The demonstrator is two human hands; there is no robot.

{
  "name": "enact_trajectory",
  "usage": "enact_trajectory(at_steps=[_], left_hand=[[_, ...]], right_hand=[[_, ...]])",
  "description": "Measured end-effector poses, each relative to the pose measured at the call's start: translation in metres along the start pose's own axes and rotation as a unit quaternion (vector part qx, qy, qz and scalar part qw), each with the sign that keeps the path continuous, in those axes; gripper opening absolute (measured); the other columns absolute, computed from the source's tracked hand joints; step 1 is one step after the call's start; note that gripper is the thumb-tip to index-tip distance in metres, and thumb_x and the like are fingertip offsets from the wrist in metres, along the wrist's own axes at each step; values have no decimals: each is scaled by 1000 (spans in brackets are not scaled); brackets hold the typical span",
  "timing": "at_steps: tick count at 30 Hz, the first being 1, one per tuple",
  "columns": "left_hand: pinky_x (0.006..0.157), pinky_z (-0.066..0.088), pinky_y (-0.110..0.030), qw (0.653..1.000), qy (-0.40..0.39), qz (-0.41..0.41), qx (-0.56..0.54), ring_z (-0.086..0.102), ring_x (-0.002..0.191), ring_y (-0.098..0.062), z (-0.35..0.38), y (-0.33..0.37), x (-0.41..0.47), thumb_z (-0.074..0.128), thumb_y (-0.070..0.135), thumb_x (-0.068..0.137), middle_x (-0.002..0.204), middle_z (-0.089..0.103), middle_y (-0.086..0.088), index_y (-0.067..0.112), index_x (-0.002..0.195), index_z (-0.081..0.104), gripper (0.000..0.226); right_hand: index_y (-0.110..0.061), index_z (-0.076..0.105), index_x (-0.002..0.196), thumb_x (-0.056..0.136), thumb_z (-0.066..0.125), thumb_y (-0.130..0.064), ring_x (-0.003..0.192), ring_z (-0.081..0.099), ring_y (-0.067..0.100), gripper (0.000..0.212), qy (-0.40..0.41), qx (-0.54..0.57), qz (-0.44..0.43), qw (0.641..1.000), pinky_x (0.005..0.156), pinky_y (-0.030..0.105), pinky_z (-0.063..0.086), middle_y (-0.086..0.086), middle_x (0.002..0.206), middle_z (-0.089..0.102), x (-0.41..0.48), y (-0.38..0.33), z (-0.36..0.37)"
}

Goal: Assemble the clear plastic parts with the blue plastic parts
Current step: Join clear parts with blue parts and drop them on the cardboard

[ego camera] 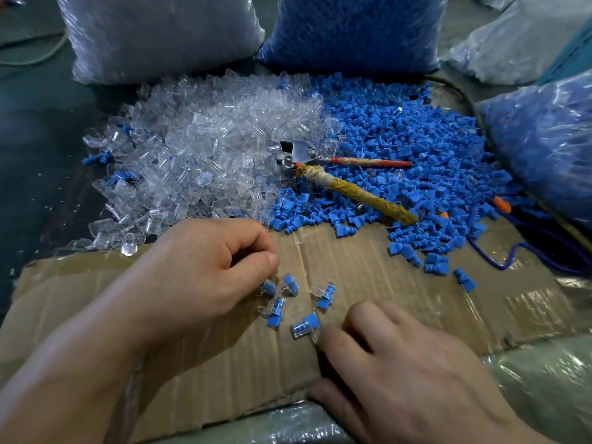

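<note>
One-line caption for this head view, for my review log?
Left hand and right hand beside assembled pieces on cardboard, facing heaps of clear parts and blue parts, a taped-handled tool between.

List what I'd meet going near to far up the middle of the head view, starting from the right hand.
Right hand → small cluster of assembled clear-and-blue plastic pieces on the brown cardboard sheet → metal cutting tool with yellow-taped and red handles lying on the loose piles → large clear bag of blue plastic parts.
</note>
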State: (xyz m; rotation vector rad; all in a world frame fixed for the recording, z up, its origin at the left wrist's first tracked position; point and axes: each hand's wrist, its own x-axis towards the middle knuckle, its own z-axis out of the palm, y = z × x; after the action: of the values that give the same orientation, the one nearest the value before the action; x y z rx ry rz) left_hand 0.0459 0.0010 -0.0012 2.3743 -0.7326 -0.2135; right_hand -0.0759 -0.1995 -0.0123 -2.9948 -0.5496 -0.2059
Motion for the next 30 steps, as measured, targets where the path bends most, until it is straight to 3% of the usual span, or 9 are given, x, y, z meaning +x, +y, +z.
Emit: enact_trajectory(at_steps=[3, 7, 11, 17, 23, 26, 30], left_hand=[[53, 43, -11, 1000, 8, -6, -21, 60, 58, 3, 0, 1, 0, 57, 46, 85, 66, 65, 23, 36, 79, 66, 14], [55, 41, -4, 998, 48, -2, -45, 59, 55, 3, 2, 2, 0, 60, 38, 86, 65, 65, 22, 33, 77, 69, 14], [62, 45, -8, 992, 99, 38, -63, 65, 74, -2, 4, 6, 1, 61, 38, 89, 81, 67, 16, 31, 88, 71, 13], [86, 50, -26, 985, 57, 163, -16, 62, 102, -6, 11, 14, -2, 61, 37, 89, 105, 66, 11, 19, 103, 73, 26], [91, 49, -44, 969, -32, 227, 88, 57, 114, -14, 21, 19, -1, 65, 50, 88, 124, 63, 9, 24, 127, 66, 48], [92, 47, -46, 963, -62, 232, 119, 53, 118, -15, 23, 20, 0, 63, 60, 87, 128, 60, 12, 30, 134, 61, 56], [95, 43, -44, 957, -78, 249, 128, 48, 118, -13, 26, 21, 0, 61, 61, 87, 126, 57, 14, 36, 128, 64, 48]], right_hand=[[-24, 60, 78, 76, 66, -43, 58, 51, 19, 20, -15, -15, -37, 999, 27, 29, 37, -3, 70, 49, -3, 6, 0], [-22, 59, 72, 70, 75, -35, 57, 52, 20, 20, 13, -5, -29, 999, 30, 27, 38, -3, 68, 49, -13, 19, 3], [-21, 60, 70, 72, 76, -33, 55, 52, 20, 19, 38, -14, -43, 998, 30, 26, 38, -3, 66, 48, -14, 27, 4], [-22, 63, 78, 82, 60, -24, 57, 51, 20, 5, 2, -53, -115, 992, 33, 26, 40, -3, 71, 52, -21, 37, -2], [-24, 69, 80, 84, 50, -21, 53, 53, 16, 20, 44, -51, -126, 990, 30, 21, 37, -3, 65, 52, -22, 44, -1], [-27, 65, 90, 81, 57, -24, 58, 56, 16, 13, 69, -2, -90, 994, 36, 22, 43, -3, 71, 52, -22, 49, 4], [-22, 66, 92, 82, 54, -27, 59, 60, 18, 17, 72, -36, -84, 993, 36, 23, 44, -1, 75, 57, -10, 57, 5]])
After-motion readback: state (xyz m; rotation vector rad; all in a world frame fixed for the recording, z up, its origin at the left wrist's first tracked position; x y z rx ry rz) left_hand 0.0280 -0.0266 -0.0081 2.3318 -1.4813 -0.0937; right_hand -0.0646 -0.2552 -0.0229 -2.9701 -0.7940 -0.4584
